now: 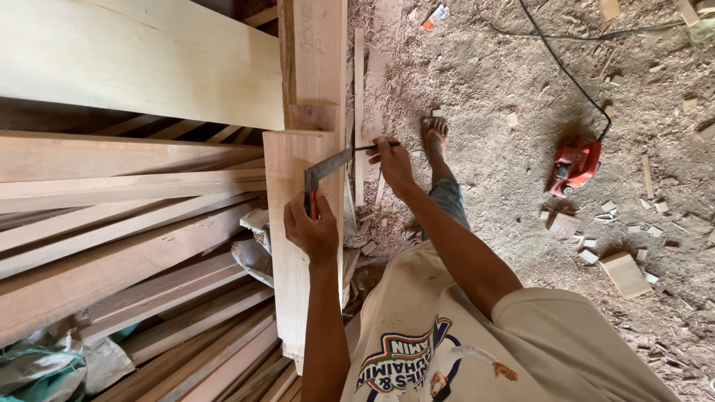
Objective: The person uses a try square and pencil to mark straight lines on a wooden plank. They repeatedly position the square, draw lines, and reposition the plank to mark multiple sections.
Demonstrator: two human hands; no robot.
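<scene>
A pale wooden plank [292,298] lies on a stack of boards and runs away from me. A metal try square [328,165] rests across its far end. My left hand [311,229] presses the square's stock, which shows some red, against the plank's face. My right hand [392,161] sits just past the plank's right edge. It pinches a thin dark pencil [381,146] at the tip of the square's blade. My sandalled foot [435,134] stands on the sawdust beyond that hand.
Long planks [126,223] are stacked to the left, with crumpled plastic bags [52,365] among them. A red power tool [573,167] with a black cord [566,71] sits on the sawdust floor to the right. Several wood offcuts [624,272] lie near it.
</scene>
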